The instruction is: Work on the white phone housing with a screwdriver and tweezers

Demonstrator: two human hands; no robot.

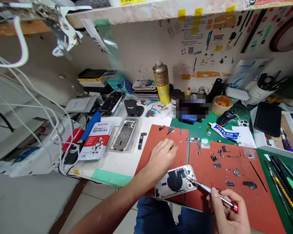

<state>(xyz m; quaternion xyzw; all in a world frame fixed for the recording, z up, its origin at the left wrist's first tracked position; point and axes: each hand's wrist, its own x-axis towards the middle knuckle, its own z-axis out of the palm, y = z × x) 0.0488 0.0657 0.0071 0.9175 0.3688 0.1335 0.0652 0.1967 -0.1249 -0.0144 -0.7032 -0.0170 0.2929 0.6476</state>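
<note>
The right hand [230, 214] grips a silver-and-red metal screwdriver [205, 187]; slipping could gouge the white-and-black rectangular phone housing [176, 182]; left hand [162, 158] grip unclear.

Your left hand [163, 158] is covering part of the phone housing's [176, 182] far edge. Right of the housing, your right hand [230, 209] is running past the bottom edge; beyond the housing, pixelation is masking a blue object [188, 119]. The silver tool's [206, 187] tip is blurring.
</note>
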